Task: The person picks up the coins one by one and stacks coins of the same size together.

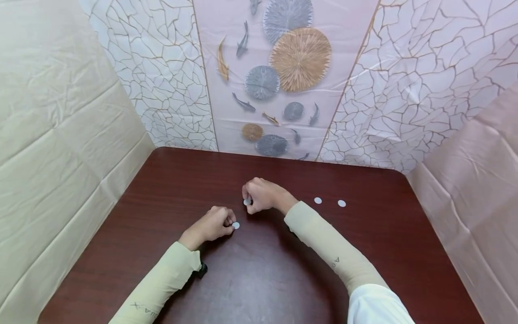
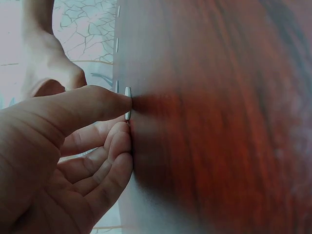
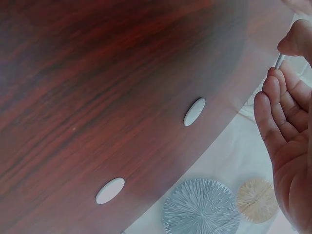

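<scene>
Low over the dark red table, my left hand (image 1: 212, 223) pinches a small white disc (image 1: 236, 225) between thumb and fingers. The left wrist view has this disc (image 2: 127, 92) edge-on at the thumb tip, close against the tabletop. Farther back and a little to the right, my right hand (image 1: 263, 195) holds a second white disc (image 1: 247, 202) by its fingertips. That disc shows as a thin edge (image 3: 279, 61) between thumb and fingers in the right wrist view. Part of each held disc is hidden by the fingers.
Two more white discs, a nearer one (image 1: 318, 200) and an outer one (image 1: 341, 203), lie flat on the table (image 1: 251, 288) right of my right hand. Patterned cloth (image 1: 299, 121) hangs behind the table's back edge. Pale cloth walls (image 1: 60, 148) stand at both sides.
</scene>
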`<state>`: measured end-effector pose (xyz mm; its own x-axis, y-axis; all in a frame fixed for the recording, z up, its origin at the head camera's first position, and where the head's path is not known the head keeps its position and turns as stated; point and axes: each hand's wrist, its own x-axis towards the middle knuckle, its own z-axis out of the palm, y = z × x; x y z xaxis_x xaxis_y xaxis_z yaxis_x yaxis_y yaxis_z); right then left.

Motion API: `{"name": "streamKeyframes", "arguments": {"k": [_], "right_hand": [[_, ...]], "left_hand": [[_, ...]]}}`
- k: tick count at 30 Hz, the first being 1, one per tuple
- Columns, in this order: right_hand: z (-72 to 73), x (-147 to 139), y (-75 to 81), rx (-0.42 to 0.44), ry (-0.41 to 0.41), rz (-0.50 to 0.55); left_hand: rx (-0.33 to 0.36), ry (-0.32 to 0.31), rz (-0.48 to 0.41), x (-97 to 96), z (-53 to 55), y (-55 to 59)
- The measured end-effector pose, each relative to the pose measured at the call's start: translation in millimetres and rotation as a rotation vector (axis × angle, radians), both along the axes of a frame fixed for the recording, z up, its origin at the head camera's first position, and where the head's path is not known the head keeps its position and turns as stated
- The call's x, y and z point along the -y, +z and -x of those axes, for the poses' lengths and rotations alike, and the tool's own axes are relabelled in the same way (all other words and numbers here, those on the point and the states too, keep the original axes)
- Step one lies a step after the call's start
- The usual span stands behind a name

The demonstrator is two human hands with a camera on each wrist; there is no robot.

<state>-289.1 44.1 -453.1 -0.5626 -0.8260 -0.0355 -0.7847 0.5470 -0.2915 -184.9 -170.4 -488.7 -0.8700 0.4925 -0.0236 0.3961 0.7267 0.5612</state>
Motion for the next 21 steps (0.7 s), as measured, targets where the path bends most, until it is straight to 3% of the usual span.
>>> {"name": "streamKeyframes", "arguments": {"k": [9,21], "right_hand": [[-14.9,0,-1.7,-0.036,0.041,0.007],[-40.5,4,-11.1,-0.003,0.059,0.026]], "left_hand": [[-0.001,-0.027,0.002,-0.6,1.3,1.4],[0.024,-0.022,0.006,-2.5,1.4,3.5]]}}
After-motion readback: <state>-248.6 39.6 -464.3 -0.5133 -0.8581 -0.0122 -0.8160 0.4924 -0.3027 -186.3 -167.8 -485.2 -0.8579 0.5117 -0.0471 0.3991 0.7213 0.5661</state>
